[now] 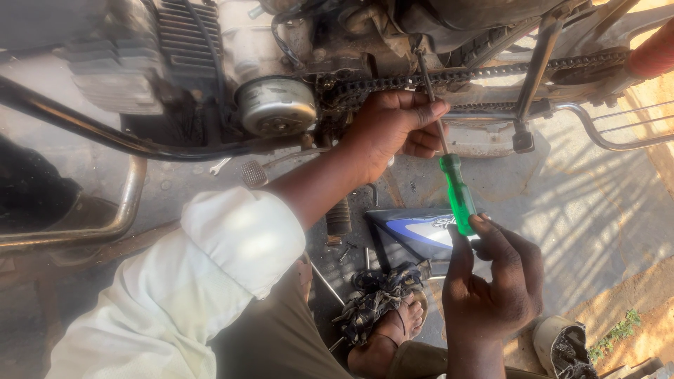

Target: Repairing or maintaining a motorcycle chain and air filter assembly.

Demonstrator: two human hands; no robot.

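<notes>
Dusty concrete ground lies under a motorcycle's engine (277, 105) and drive chain (449, 76). Left hand (393, 130) closes loosely round the screwdriver (449, 172) shaft near the chain, seemingly to steady the tip. Right hand (491, 281) pinches the green handle's end with its fingertips (apparently to turn it). Long axis runs steeply, tip pointing up-left to the chain, handle down-right.

Only one labelled item: a motorcycle side panel (414, 230) lying on the ground below the engine, just left of the green screwdriver handle. Roughly triangular, dark edge, blue-to-white graphic with a decal strip of white lettering near its right end, partly hidden. No packages, signs or screens visible.
</notes>
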